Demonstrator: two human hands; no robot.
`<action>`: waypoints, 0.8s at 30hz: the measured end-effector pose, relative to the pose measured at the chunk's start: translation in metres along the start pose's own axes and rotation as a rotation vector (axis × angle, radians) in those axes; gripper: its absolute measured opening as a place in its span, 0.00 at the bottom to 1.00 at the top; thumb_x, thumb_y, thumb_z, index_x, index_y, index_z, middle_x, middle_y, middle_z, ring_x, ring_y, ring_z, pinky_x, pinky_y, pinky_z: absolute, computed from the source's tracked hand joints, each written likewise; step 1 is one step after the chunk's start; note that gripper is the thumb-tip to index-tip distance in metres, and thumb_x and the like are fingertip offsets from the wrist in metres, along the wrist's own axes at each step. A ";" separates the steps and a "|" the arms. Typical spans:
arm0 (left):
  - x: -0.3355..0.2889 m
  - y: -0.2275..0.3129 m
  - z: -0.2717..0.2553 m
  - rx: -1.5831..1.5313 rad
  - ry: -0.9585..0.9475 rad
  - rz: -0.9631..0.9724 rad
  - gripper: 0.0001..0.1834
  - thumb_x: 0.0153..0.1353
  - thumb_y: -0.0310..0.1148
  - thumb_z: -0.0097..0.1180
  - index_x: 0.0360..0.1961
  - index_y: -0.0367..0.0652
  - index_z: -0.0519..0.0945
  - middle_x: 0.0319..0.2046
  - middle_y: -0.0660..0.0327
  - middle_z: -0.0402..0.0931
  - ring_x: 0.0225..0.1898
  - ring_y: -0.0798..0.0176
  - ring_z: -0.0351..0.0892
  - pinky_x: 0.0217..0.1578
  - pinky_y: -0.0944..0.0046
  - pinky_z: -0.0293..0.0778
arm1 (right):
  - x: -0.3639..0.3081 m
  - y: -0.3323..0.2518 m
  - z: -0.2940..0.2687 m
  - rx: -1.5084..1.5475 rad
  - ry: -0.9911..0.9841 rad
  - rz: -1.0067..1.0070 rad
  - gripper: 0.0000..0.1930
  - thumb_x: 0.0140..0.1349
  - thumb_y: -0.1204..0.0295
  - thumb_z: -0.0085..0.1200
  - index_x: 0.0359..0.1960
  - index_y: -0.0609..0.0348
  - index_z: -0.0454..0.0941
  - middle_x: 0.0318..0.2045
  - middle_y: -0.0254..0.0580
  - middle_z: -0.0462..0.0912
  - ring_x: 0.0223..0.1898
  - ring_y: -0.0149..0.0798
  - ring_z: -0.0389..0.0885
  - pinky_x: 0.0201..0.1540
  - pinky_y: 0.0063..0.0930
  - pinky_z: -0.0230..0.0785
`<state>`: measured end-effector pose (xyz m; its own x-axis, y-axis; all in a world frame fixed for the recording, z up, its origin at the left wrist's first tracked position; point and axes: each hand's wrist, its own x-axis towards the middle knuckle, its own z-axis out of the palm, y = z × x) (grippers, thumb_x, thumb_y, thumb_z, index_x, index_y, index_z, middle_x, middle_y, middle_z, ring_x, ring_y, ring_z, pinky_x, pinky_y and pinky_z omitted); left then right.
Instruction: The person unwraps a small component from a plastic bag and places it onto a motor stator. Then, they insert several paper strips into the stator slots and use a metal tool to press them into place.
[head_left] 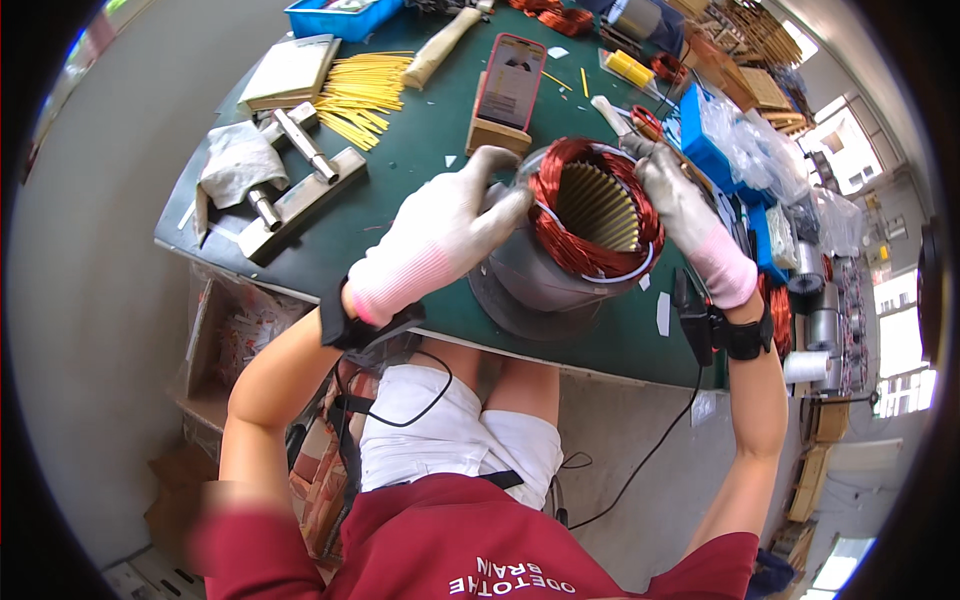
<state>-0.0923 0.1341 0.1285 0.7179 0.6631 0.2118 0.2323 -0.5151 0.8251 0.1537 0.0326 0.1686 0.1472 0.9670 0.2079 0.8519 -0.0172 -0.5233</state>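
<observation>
A grey motor stator [545,290] stands on the table before me, its bore lined with yellowish slot strips [600,205]. A thick ring of red-brown copper winding [575,245] rises round its top, with a white cord or band along its edge. My left hand [470,205], in a white glove with a pink cuff, is at the winding's left side. Its fingers are curled and the thumb points to the coil; what they pinch is hidden. At the far right edge of the winding, my gloved right hand [672,190] grips the coil with bent fingers.
A phone [508,85] leans on a wooden stand behind the stator. Yellow strips [365,95], a metal fixture [300,200] with a cloth and a mallet-like tool [440,48] lie left. Blue bins [705,135] with plastic bags line the right. A black cable [640,465] hangs near my legs.
</observation>
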 end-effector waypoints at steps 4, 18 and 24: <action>-0.020 0.012 0.009 -0.165 0.008 -0.103 0.18 0.62 0.31 0.47 0.52 0.36 0.67 0.21 0.61 0.70 0.23 0.73 0.65 0.27 0.69 0.66 | -0.013 0.008 0.013 0.113 0.020 -0.024 0.24 0.69 0.61 0.33 0.60 0.64 0.61 0.55 0.52 0.68 0.60 0.43 0.64 0.62 0.32 0.55; -0.132 -0.001 0.046 -0.333 0.030 0.061 0.21 0.57 0.17 0.42 0.53 0.38 0.71 0.40 0.51 0.76 0.39 0.58 0.78 0.40 0.62 0.73 | 0.024 0.017 0.008 0.329 -0.028 -0.143 0.18 0.68 0.64 0.42 0.54 0.63 0.70 0.49 0.46 0.76 0.61 0.41 0.65 0.62 0.30 0.55; -0.111 -0.024 -0.011 -0.782 0.581 -0.274 0.15 0.56 0.21 0.40 0.45 0.43 0.62 0.36 0.62 0.65 0.35 0.71 0.61 0.37 0.70 0.63 | 0.004 0.001 -0.011 0.430 0.090 -0.075 0.04 0.57 0.74 0.42 0.30 0.61 0.66 0.35 0.41 0.73 0.39 0.32 0.70 0.49 0.26 0.63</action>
<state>-0.1850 0.0787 0.0909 0.2257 0.9741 0.0135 -0.3033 0.0571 0.9512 0.1608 0.0335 0.1775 0.1523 0.9353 0.3192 0.5783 0.1776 -0.7963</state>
